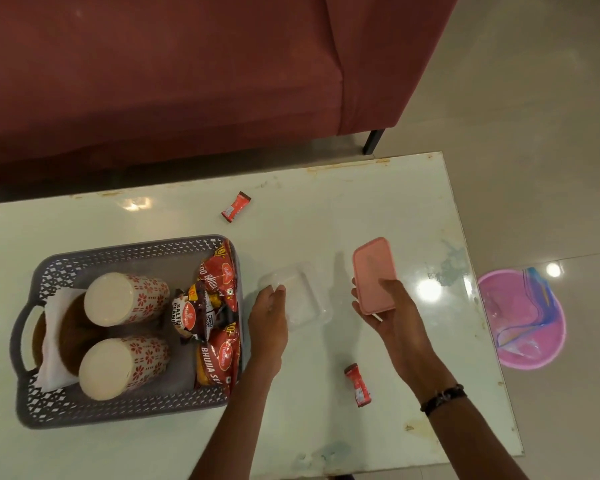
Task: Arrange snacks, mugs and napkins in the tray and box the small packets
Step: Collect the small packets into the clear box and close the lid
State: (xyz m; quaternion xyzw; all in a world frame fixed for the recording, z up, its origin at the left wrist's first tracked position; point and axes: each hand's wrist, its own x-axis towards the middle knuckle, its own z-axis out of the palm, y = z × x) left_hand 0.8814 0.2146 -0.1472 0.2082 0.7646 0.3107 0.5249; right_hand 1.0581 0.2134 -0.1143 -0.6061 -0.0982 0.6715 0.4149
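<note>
A grey perforated tray (129,408) stands at the left of the table. In it are two upturned floral mugs (125,299) (122,367), a white napkin (51,344) and red snack bags (219,327). To the tray's right lies a clear plastic box (302,299), open and empty; my left hand (269,320) grips its near left edge. My right hand (392,313) holds the pink lid (374,275) tilted above the table, apart from the box. One small red packet (235,207) lies near the far edge. Another small red packet (358,385) lies between my forearms.
The white table (378,209) ends at the right around a stained corner patch. A maroon sofa (187,81) runs along the far side, with a black leg near the table's corner. On the floor to the right stands a pink basin (520,317).
</note>
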